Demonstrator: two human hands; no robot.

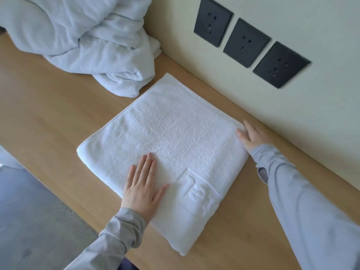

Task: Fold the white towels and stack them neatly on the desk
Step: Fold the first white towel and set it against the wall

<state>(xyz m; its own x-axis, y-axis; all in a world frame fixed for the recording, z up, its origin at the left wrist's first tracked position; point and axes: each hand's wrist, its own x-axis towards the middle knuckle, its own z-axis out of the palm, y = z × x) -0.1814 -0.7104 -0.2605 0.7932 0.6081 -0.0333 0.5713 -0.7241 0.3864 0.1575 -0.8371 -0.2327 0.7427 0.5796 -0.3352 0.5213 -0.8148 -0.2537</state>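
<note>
Bare wood of the desk (48, 114) open along the front edge, wide on the left. Middle taken up by the folded towel (165, 137), flat and low, with the left hand (143, 189) spread flat on its near part and the right hand (253, 136) at its corner by the back edge. Only a narrow strip of wood between that towel and the wall (272, 114). Closed off along the whole back edge by the wall, three black sockets (247, 42) flush on it. Blocked toward the far left corner by the heap of loose towels (87, 39), bulky and tall, just beside the folded towel's far corner, contact unclear. More bare wood at the near right, partly under the right sleeve (302, 201).
</note>
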